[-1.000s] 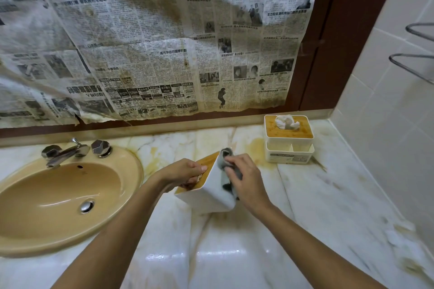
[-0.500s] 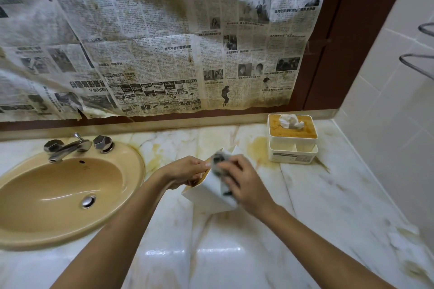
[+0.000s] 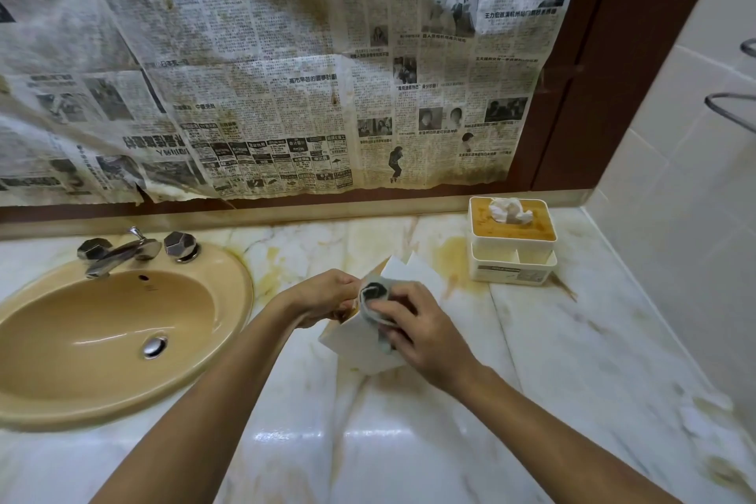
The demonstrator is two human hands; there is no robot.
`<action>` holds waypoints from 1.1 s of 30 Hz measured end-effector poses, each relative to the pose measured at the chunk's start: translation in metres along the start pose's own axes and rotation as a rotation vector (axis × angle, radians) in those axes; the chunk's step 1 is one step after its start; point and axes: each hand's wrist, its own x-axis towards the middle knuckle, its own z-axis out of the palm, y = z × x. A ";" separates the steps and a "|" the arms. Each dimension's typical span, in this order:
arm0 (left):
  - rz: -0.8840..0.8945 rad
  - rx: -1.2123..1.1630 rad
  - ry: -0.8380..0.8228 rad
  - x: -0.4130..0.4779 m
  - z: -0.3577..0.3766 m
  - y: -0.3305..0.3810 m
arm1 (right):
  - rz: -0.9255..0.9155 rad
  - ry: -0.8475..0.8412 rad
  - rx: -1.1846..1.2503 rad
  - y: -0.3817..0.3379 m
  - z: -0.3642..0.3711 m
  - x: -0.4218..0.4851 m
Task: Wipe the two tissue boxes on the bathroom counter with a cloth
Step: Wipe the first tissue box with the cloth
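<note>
Wiping the first tissue box (image 3: 370, 344), tilted at centre frame above the worktop (image 3: 409, 442). Starting at the left edge: tan sink (image 3: 102, 323) and chrome tap (image 3: 122, 252), both clear of the work. Next, left hand (image 3: 323, 297) curled around the box's upper left edge, bracing it at an angle, fingertips hidden behind the box. Then right hand (image 3: 421, 329) with fingers pressed together over a bunched grey cloth (image 3: 378, 301), pushing it against the white side wall. Judged as mid-step on box one; next likely turning the box to bring an unwiped face up, which calls for a firm left grip. Further right, second tissue box (image 3: 511, 239) upright near the back wall, untouched, yellow stain (image 3: 454, 262) just beside it. Across the upper frame, stained newspaper (image 3: 286, 61) over the mirror; nothing blocking the reach.
</note>
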 end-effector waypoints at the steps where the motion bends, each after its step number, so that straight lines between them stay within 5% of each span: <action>1: 0.007 -0.008 0.001 0.000 0.001 -0.001 | 0.064 0.018 0.012 0.009 0.000 0.002; 5: 0.022 -0.004 0.024 -0.001 0.000 0.002 | 0.687 0.176 0.074 0.048 -0.008 0.022; 7: 0.027 -0.002 0.025 -0.002 0.000 0.005 | 0.804 0.180 0.076 0.053 -0.010 0.026; 15: 0.062 0.051 0.039 0.003 0.002 0.007 | 0.188 0.061 0.039 0.000 0.002 0.004; 21: 0.038 0.115 0.015 -0.001 0.003 0.006 | 0.629 0.157 0.080 0.045 -0.016 0.019; 26: 0.037 0.195 0.027 -0.001 -0.011 0.004 | 0.799 0.290 0.154 0.058 -0.028 0.013; 33: 0.035 0.880 -0.016 0.006 -0.016 0.017 | 0.861 0.271 0.238 0.060 -0.021 -0.008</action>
